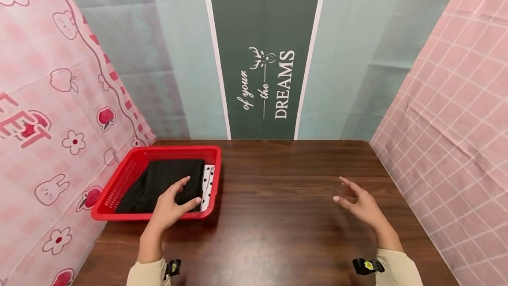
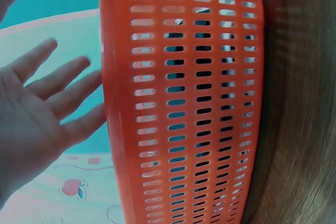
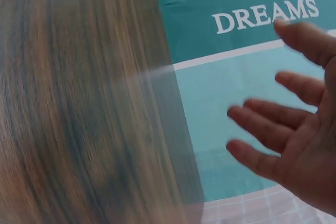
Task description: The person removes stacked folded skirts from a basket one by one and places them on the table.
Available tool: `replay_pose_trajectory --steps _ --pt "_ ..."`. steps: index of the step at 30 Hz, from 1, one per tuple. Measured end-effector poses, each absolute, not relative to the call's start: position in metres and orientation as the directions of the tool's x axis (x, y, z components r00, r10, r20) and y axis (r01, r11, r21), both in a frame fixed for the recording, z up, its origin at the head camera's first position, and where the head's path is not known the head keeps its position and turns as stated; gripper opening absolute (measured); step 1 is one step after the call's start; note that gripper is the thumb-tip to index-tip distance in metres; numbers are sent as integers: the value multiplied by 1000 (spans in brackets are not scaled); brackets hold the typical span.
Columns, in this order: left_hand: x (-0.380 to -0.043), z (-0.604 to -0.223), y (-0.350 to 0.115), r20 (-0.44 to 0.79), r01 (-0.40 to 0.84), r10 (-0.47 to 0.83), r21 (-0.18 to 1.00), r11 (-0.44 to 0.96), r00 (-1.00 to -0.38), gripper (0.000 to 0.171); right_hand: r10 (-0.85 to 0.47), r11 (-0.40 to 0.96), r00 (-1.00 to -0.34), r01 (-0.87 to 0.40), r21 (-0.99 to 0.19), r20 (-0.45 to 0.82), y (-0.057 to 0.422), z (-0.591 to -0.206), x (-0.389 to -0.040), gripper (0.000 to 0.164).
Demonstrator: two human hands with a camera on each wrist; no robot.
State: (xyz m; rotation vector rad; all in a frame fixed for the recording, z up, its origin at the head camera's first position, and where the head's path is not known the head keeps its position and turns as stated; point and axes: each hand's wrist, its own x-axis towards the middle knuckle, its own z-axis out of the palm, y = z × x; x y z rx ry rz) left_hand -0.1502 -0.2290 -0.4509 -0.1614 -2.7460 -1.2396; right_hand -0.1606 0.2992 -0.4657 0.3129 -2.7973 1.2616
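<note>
My left hand (image 1: 169, 206) hovers over the front rim of a red plastic basket (image 1: 216, 180), fingers spread and holding nothing. Inside the basket lies a folded black cloth (image 1: 158, 180), and beside it on the right a white cloth with black dots (image 1: 207, 184) shows as a narrow strip. The left wrist view has the basket's slotted wall (image 2: 184, 98) close up, with the fingers near its rim. Over the right part of the table my right hand (image 1: 363, 206) is held in the air, its fingers loosely extended with nothing between them; the right wrist view shows them spread (image 3: 294, 124).
A brown wood-grain table (image 1: 278, 215) carries the basket at its left side. Behind it hangs a green curtain with white lettering (image 1: 270, 83). Pink printed cloth (image 1: 59, 144) hangs along the left, and pink checked cloth (image 1: 448, 122) along the right.
</note>
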Motion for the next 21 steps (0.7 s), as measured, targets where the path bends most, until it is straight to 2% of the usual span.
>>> replay_pose_trajectory --steps 4,9,21 --pt "-148 -449 -232 115 127 58 819 560 -992 67 -192 489 -968 -238 -839 163 298 -471 -161 63" --pt "-147 -447 -232 131 144 62 864 483 -989 64 -214 337 -952 -282 -899 218 295 -477 -162 55" --pt "-141 -448 -238 118 122 40 858 498 -992 63 -197 296 -959 -255 -920 203 281 -486 -162 52"
